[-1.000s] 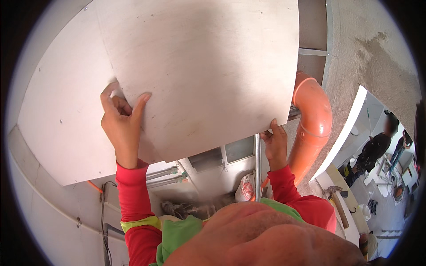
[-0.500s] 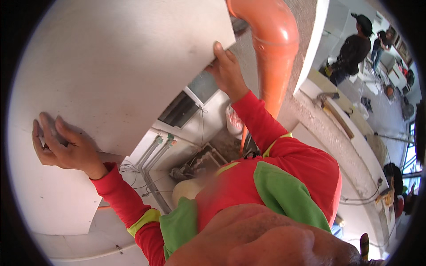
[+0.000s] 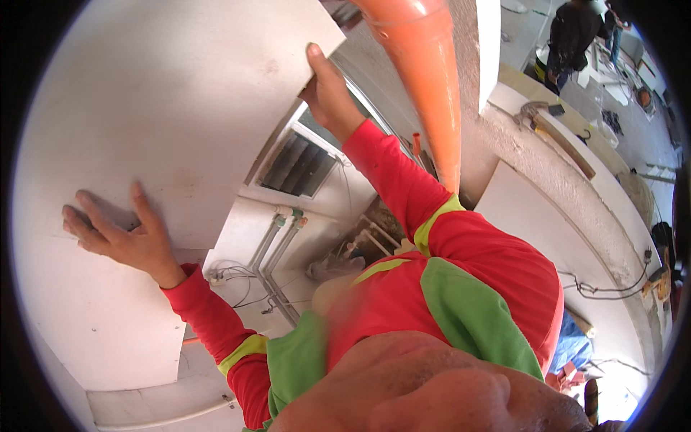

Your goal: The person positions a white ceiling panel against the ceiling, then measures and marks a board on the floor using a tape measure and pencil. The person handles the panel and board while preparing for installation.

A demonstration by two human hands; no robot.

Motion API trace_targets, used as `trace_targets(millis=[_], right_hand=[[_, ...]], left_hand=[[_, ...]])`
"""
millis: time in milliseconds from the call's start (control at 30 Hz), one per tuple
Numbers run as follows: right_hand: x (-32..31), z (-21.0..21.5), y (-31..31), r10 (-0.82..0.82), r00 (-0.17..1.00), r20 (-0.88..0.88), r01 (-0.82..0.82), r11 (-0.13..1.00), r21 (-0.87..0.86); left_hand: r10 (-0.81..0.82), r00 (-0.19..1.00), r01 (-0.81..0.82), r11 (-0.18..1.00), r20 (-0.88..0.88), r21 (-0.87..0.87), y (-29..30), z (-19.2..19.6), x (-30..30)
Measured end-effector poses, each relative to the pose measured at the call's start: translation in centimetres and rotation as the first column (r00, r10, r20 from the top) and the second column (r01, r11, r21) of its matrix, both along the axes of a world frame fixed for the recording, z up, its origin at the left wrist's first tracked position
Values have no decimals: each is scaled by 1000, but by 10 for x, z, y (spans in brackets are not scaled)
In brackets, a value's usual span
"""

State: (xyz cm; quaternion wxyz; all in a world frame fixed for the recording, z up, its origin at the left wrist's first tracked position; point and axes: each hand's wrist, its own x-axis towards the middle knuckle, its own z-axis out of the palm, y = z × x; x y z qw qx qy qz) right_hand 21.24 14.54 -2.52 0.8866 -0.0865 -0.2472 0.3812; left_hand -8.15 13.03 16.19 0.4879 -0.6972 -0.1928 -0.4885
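Observation:
A large white panel (image 3: 187, 93) fills the upper left of the head view, with a few smudges on its face. My right hand (image 3: 329, 90) grips its right edge near the corner, thumb on the face and the other fingers hidden behind. My left hand (image 3: 129, 234) lies against the white surface with its fingers spread, close to the seam where the panel meets another white board (image 3: 122, 309). Both my arms are raised, in red sleeves with yellow bands.
A thick orange pipe (image 3: 425, 79) runs close to the right of my right arm. Beyond a ledge lie a hammer (image 3: 533, 111) and a wooden strip (image 3: 565, 147). Grey pipes (image 3: 270, 245), loose wires (image 3: 237, 277) and a louvred window (image 3: 299, 165) are on the wall. A person (image 3: 572, 43) stands at the far right.
The panel's corner and my right hand have shifted left in view, away from the orange pipe. My left hand has moved slightly right, its fingers lying flatter and more spread. My view has also shifted.

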Motion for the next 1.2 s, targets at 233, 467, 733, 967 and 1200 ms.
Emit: trace_targets(millis=[233, 467, 733, 967, 1200], right_hand=[[1, 8, -7, 52, 999, 0, -52, 998, -40], [2, 8, -12, 79, 994, 76, -70, 991, -117], [0, 6, -9, 21, 997, 75, -15, 997, -70], [-2, 5, -4, -17, 998, 52, 18, 1000, -22], [3, 3, -5, -15, 996, 83, 18, 999, -31]], left_hand=[[-4, 997, 10, 998, 83, -62, -6, -1, 2], [-56, 996, 61, 995, 70, -77, -13, 3, 9], [-28, 1000, 28, 999, -12, -24, -1, 6, -3], [-25, 999, 25, 1000, -23, 6, 7, 8, -9], [-82, 997, 82, 997, -12, 16, 8, 10, -8]])
